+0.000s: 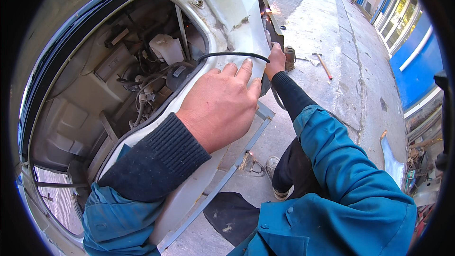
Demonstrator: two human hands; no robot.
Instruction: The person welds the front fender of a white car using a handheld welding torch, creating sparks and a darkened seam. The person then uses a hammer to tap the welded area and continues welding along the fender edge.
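Observation:
My left hand (pixel 218 102) lies with fingers apart on the white vehicle body panel (pixel 241 31), just below a thin black cable or hose (pixel 227 53) that crosses it. My right hand (pixel 276 61) is closed around a grey tool (pixel 267 35) at the panel's outer edge, where bright sparks (pixel 271 10) fly from the far end. The tool's exact kind is hard to make out. Left of my hands is the open engine bay, with a white plastic reservoir (pixel 163 47) and dark hoses inside.
A bottle jack (pixel 289 58) and a hammer (pixel 323 66) sit on the concrete pavement (pixel 332 28). A long metal strip (pixel 213 194) is below my arms. A loose silver panel (pixel 391 161) and piled parts lie at right, by a blue wall (pixel 412 80).

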